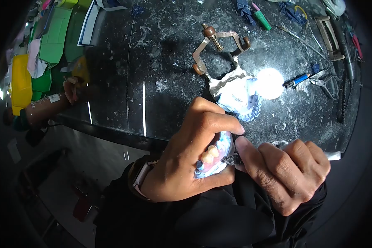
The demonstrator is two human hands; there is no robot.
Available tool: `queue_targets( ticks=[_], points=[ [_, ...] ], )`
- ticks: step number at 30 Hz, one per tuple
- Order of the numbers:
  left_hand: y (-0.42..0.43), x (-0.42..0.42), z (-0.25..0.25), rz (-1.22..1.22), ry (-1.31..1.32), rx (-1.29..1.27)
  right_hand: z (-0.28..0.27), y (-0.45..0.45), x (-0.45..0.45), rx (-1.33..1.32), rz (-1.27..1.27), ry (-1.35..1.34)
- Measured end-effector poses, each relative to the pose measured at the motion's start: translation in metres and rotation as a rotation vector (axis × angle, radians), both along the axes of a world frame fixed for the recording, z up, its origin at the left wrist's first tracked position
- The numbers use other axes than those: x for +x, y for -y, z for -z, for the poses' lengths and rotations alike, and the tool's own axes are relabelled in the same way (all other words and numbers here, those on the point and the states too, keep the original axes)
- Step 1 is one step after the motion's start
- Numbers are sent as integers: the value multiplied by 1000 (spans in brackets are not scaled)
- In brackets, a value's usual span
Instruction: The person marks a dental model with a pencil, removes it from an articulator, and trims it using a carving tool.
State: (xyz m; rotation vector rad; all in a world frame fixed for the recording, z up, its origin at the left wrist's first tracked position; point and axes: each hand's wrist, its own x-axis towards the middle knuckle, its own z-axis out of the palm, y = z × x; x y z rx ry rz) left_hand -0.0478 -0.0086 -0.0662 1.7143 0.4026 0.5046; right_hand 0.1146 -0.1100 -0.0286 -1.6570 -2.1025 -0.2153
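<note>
My left hand [190, 144] is closed around a blue dental cast [224, 142], its fingers over the top and its thumb along the lower edge. Pink wax and a few cream-coloured teeth [210, 155] show on the cast. In a pinch, my right hand [279, 171] grips a small metal carving tool [231, 159], whose dark blade end meets the cast; the handle is hidden by the fingers. Just beyond my hands, a second blue dental cast [252, 111] with a row of teeth lies on the table, attached by white plaster to a metal articulator [210, 33].
A glaring light [270, 84] covers part of the second cast. Around the dark, scuffed table [165, 82] lie a blue-handled tool [297, 80], a green pen [262, 20] and a metal frame [330, 39]. At left are green and yellow boxes [21, 82] and another person's hand [71, 89].
</note>
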Motion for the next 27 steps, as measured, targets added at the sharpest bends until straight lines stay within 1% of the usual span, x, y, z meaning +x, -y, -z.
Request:
queue_targets(
  ticks=[6,9,12,15,18,23,27],
  points=[
    [0,-1,0,-17,-1,17,5,5,-9,-47,63,-118],
    [-1,0,-3,-23,8,-7,3,7,-7,-144,52,-273],
    [-2,1,-3,-14,22,-9,0,3,-4,-149,45,-260],
    [-3,-1,-4,19,26,-39,-12,0,2,-119,34,-95],
    [-4,-2,-7,36,4,-38,-18,-1,3,-116,28,-16],
    [-4,-1,-6,25,6,13,-15,-1,-5,-44,18,6],
    [-2,-3,-7,-3,-40,48,-9,-1,-7,15,-10,58]
  ],
)
